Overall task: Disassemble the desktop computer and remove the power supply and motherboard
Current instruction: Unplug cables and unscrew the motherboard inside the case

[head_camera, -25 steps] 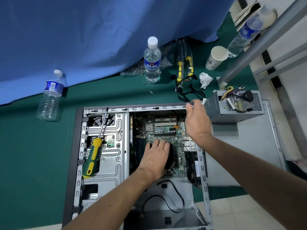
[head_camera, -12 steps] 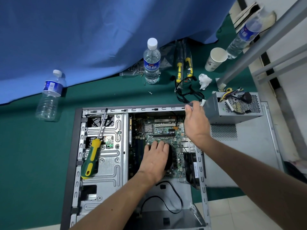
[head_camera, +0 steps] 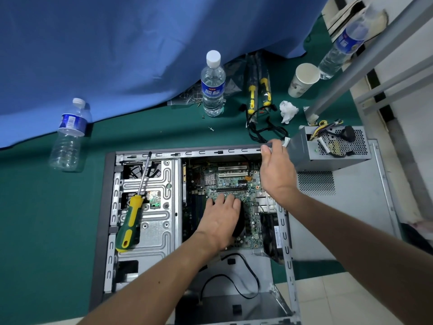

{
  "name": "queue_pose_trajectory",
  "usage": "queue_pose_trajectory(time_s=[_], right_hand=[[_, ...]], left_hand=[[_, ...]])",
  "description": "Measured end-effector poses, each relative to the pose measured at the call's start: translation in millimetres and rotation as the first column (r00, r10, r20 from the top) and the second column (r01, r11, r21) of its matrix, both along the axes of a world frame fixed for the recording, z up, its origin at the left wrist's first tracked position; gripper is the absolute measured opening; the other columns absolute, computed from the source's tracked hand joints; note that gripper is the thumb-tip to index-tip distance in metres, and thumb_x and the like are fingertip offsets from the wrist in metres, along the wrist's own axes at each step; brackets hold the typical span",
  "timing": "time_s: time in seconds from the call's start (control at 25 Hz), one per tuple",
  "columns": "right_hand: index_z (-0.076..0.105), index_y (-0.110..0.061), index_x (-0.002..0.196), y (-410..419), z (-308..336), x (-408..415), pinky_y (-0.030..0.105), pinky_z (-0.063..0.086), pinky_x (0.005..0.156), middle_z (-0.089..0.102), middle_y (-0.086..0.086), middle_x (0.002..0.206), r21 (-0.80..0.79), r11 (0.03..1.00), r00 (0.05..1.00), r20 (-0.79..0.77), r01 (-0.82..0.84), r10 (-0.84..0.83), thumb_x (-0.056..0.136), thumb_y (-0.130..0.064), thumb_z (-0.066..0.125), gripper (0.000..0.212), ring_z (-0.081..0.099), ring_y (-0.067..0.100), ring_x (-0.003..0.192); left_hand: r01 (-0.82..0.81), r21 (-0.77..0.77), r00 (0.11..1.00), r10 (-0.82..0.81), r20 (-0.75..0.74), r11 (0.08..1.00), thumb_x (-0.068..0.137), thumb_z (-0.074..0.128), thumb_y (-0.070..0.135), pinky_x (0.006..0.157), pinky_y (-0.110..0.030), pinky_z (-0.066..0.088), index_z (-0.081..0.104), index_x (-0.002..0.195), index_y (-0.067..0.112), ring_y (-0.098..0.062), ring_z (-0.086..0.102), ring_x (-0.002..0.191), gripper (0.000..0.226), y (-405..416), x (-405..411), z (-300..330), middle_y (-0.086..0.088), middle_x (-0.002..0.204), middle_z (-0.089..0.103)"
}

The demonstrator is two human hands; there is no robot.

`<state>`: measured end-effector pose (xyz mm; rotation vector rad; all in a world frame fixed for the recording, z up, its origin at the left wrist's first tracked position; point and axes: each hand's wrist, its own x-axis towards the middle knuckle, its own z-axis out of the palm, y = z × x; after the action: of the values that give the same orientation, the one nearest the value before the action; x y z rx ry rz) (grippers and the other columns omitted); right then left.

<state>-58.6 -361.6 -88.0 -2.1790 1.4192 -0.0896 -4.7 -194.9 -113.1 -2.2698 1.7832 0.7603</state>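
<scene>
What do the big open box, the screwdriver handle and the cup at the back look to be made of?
Computer case: bare sheet metal, apparently steel; grey, dull sheen, stamped ribs and slots.
Screwdriver handle: likely plastic or rubbery grip, green and yellow, smooth; shaft is shiny metal.
Cup: probably paper; matte white, thin rim.

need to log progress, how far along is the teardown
Done: the power supply is out, lying on the removed side panel beside the case. In hand: the left hand rests on the motherboard, which sits in the case; the right hand grips the case's top corner. Left: lifting the board out. The screwdriver lies on the drive cage.
</scene>
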Motion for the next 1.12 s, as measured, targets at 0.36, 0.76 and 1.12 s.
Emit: queue_pose_trajectory(time_s=[0.36, 0.76, 1.12], right_hand=[[0.041, -0.017, 0.128, 0, -1, 0, 0.042, 0.043, 0.079, 0.053, 0.010, 0.123, 0.007, 1.000, 1.000, 0.007, 0.008, -0.008, 0.105, -0.043, 0.022, 0.040, 0.058, 0.034, 0.098], [0.040, -0.017, 0.128, -1, -3, 0, 0.040, 0.041, 0.074, 0.053, 0.011, 0.123, -0.007, 1.000, 1.000, -0.016, 0.004, -0.004, 0.105, -0.043, 0.022, 0.040, 0.058, 0.034, 0.095], [0.041, -0.016, 0.127, 0, -3, -1, 0.040, 0.042, 0.074, 0.054, 0.011, 0.120, -0.012, 1.000, 1.000, -0.007, -0.001, 0.001, 0.105, -0.043, 0.022, 0.039, 0.058, 0.034, 0.093]], left_hand=[[-0.005, -0.020, 1.000, 0.006, 0.003, 1.000, 0.077, 0.079, 0.033, 0.104, -0.046, 0.034, 0.032, 0.135, 0.010, -0.029, 0.036, 0.123, 0.078, 6, 0, -2, -0.008, 0.134, 0.039], [0.015, -0.024, 1.000, -0.014, 0.011, 1.000, 0.077, 0.078, 0.038, 0.105, -0.046, 0.033, 0.032, 0.134, 0.010, -0.030, 0.037, 0.123, 0.079, 4, 0, -1, -0.010, 0.134, 0.039], [-0.017, 0.000, 0.999, 0.017, 0.027, 1.000, 0.077, 0.079, 0.030, 0.107, -0.047, 0.034, 0.030, 0.137, 0.010, -0.031, 0.036, 0.125, 0.079, 6, -5, -1, -0.010, 0.136, 0.038]])
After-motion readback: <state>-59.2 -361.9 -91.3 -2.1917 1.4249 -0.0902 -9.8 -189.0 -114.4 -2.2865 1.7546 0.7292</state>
